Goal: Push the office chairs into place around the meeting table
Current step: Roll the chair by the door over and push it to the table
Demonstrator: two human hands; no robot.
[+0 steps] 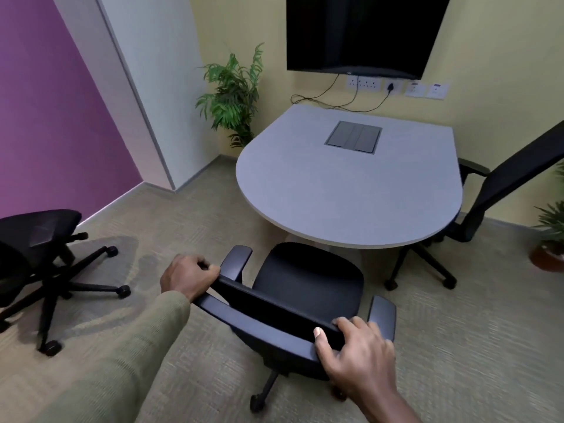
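A black office chair stands right in front of me, its seat front just under the near rounded edge of the grey meeting table. My left hand grips the left end of its backrest top. My right hand grips the right end. A second black chair sits at the table's right side, turned toward it. A third black chair stands apart at the left, away from the table, near the purple wall.
A cable hatch is set into the tabletop. A wall screen hangs above sockets and trailing cables. A potted plant fills the back corner, another plant stands at the right. Carpet lies between the left chair and the table.
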